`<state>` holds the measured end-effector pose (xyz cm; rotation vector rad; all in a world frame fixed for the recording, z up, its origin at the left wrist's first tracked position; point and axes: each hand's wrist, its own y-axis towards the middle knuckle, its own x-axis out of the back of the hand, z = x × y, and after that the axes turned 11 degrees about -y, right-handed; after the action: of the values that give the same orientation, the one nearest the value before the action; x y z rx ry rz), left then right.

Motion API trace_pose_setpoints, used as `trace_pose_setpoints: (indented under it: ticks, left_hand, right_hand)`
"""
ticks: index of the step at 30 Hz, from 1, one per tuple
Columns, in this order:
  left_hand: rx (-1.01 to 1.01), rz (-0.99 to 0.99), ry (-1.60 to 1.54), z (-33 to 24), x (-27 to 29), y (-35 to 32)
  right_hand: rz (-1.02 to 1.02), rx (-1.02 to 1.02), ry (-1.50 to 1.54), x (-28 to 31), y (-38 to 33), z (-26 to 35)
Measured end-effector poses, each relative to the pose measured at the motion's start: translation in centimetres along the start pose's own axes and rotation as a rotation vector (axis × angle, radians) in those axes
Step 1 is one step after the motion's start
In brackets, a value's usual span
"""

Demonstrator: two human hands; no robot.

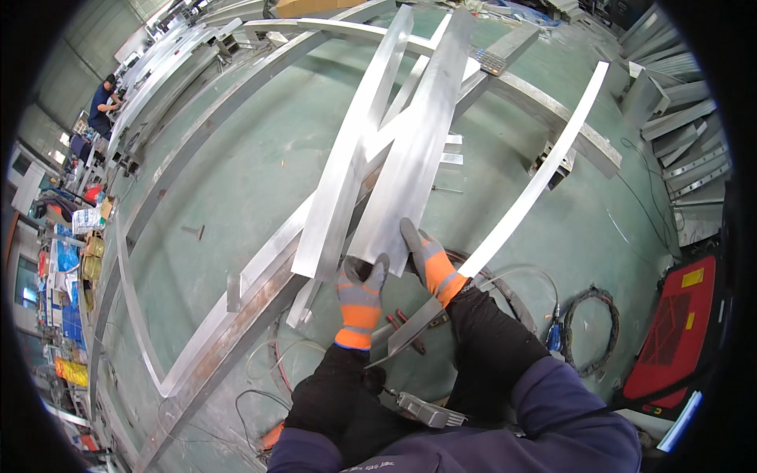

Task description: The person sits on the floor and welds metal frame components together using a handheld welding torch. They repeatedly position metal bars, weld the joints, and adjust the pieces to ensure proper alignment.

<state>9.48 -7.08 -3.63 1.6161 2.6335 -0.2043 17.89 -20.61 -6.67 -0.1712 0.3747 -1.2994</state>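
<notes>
Both gloved hands were at frame centre, on the near end of a flat aluminium plate running toward upper centre. Left hand: fingers curled under the plate's lower edge, gripping. Right hand: fingers extended, pressed flat on top. Plate lay beside an aluminium beam, over steel frame rails.

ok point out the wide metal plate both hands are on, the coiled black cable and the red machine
wide metal plate [410, 158], head view, middle of its flat face
coiled black cable [609, 315], head view, right side of the loop
red machine [670, 331], head view, its red top panel
</notes>
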Motion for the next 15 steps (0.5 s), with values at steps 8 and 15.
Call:
trace_pose_setpoints:
  ticks: [8,15]
  left_hand:
    - [0.467,-0.087,-0.596,1.0,1.6,2.4]
    - [-0.271,0.091,0.318,-1.3,2.9,-2.1]
  right_hand:
    - [0.013,-0.045,-0.191,-2.4,-0.1,2.2]
    - [-0.052,-0.003,0.053,-2.4,2.1,-0.8]
